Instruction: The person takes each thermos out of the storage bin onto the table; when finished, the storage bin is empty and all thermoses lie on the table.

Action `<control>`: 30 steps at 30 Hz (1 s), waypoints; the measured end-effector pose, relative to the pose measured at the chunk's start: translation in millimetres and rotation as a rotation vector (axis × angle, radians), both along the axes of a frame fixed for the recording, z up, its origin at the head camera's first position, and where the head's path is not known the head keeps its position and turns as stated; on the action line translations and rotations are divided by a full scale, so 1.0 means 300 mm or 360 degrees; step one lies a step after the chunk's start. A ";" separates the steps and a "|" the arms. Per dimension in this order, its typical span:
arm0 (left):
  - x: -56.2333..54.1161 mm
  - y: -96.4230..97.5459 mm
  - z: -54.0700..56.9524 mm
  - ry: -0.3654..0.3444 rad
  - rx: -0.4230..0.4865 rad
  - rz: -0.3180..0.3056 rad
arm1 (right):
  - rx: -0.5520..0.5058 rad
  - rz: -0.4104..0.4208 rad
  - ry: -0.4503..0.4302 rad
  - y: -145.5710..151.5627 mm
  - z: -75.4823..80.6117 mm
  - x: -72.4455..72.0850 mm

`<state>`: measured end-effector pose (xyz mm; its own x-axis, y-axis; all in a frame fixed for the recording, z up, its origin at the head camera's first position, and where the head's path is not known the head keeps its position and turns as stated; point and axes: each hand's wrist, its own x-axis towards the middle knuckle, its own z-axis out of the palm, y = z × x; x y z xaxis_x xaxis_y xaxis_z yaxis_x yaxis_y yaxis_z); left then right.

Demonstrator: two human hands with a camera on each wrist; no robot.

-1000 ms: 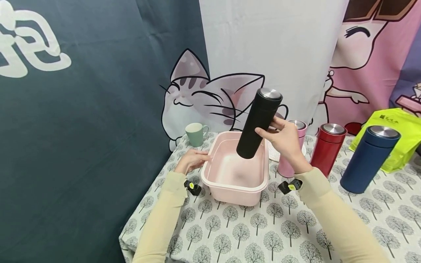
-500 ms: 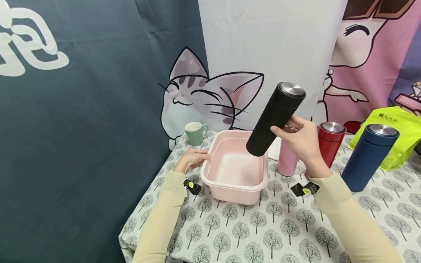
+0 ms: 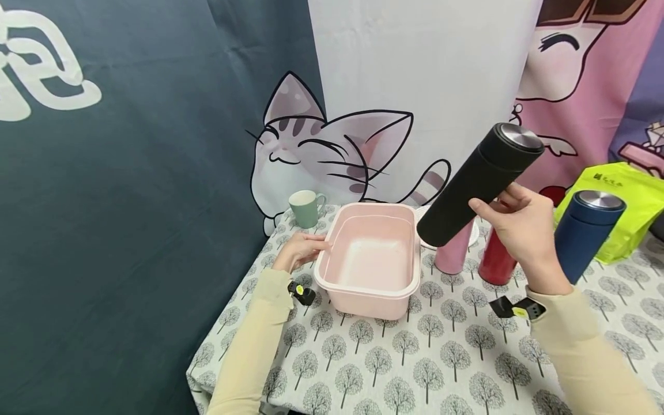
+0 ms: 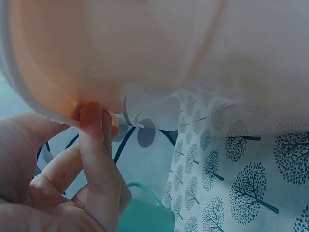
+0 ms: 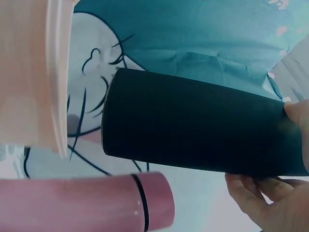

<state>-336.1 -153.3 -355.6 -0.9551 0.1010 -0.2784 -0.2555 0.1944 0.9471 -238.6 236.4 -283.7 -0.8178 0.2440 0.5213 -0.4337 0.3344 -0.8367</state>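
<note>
My right hand (image 3: 524, 230) grips a black thermos bottle (image 3: 479, 184) with a silver lid, tilted with its top to the right and held up in front of a pink thermos (image 3: 452, 253) and a red thermos (image 3: 498, 262). In the right wrist view the black thermos (image 5: 198, 123) lies across the middle, thumb and fingers around its upper part. My left hand (image 3: 301, 251) pinches the left rim of a pink plastic basin (image 3: 370, 300). From the left wrist camera, the thumb and fingers (image 4: 94, 159) hold the basin's edge from below.
A green mug (image 3: 305, 210) stands behind the basin at the left. To the right are a blue thermos (image 3: 588, 230) and a lime-green bag (image 3: 607, 178). A white round mat (image 3: 473, 233) lies behind the pink thermos. Printed curtains hang behind the table.
My right hand has carried the black thermos rightward from over the basin to beyond its right rim, tilting it further. The left hand has stayed on the basin's rim.
</note>
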 end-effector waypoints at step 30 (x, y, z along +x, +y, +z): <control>-0.004 0.006 -0.005 -0.0004 -0.0001 0.0023 | 0.0029 -0.0240 -0.0220 0.254 -0.131 0.149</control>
